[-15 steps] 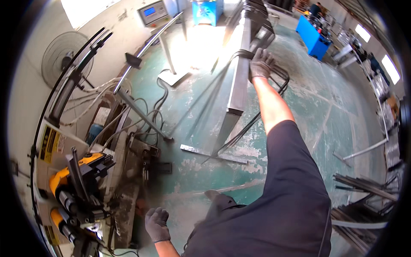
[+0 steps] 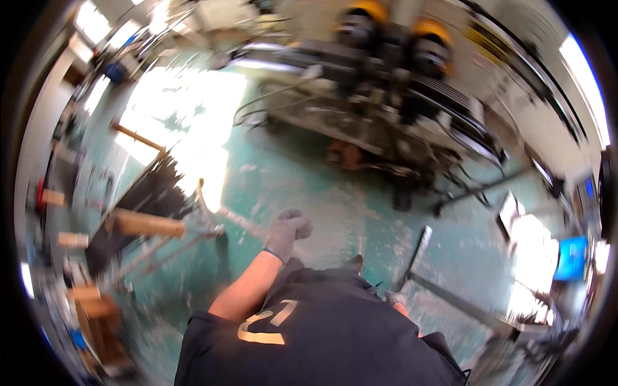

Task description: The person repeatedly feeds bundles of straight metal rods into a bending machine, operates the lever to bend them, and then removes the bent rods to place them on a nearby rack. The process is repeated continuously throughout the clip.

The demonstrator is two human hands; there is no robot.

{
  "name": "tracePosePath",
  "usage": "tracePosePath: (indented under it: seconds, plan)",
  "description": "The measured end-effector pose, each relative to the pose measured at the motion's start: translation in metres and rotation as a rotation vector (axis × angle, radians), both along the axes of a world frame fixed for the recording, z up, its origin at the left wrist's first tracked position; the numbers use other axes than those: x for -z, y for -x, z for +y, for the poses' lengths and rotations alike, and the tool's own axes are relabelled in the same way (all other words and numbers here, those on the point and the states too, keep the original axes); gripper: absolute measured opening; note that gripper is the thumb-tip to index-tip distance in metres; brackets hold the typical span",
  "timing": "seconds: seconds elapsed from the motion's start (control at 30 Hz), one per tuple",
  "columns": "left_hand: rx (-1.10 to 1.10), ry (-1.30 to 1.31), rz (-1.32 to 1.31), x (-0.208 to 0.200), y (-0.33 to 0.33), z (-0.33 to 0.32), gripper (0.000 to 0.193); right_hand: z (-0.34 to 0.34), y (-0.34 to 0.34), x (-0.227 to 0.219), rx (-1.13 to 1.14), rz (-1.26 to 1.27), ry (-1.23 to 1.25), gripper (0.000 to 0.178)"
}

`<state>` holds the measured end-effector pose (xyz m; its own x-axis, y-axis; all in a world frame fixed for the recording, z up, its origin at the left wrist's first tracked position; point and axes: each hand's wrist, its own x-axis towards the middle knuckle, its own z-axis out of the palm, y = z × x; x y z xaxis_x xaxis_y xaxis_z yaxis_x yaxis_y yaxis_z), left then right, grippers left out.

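Note:
My left hand (image 2: pixel 288 233), in a grey work glove, hangs in front of my body above the green floor. Its fingers are curled in, and nothing shows in them. My right hand (image 2: pixel 397 298), also gloved, is low beside my right side, near the foot end of a metal stand (image 2: pixel 450 300). It is small and blurred, so its fingers cannot be made out, and no hold on the stand can be seen. Ahead is a machine (image 2: pixel 360 106) with yellow-and-black motor units (image 2: pixel 432 48).
To the left stands a rack (image 2: pixel 145 223) with wood-coloured bars and dark strips laid across it. A flat metal foot (image 2: pixel 420 254) lies on the floor at right. Hoses and cables hang from the machine. A blue box-shaped unit (image 2: pixel 570 258) is at far right.
My view has swung left, so the machine is now ahead and the metal stand is at my right. My right hand has come off the stand's upper part. My left hand has risen.

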<state>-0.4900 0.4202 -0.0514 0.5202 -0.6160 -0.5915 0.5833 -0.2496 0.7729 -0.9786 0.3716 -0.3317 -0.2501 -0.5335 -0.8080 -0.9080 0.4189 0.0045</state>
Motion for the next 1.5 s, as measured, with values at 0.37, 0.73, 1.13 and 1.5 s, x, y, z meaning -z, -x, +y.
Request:
tracePosePath:
  seconds: [0.37, 0.73, 1.13, 1.5]
  plan:
    - [-0.681, -0.209, -1.124, -0.08, -0.319, 0.325, 0.018, -0.129, -0.407, -0.128, -0.603, -0.396, 0.632, 0.043]
    - [-0.267, -1.285, -1.734, -0.1, -0.472, 0.417, 0.016, 0.073, -0.778, -0.174, -1.321, -0.806, 0.298, 0.038]
    - [-0.355, -1.204, -1.889, -0.079, -0.521, 0.407, 0.012, 0.276, -1.0, -0.038, -1.894, -1.002, 0.305, 0.051]
    - [-0.26, -1.221, -1.687, -0.075, -0.548, 0.413, 0.031, 0.32, -1.058, 0.033, -2.039, -0.897, 0.518, 0.022]
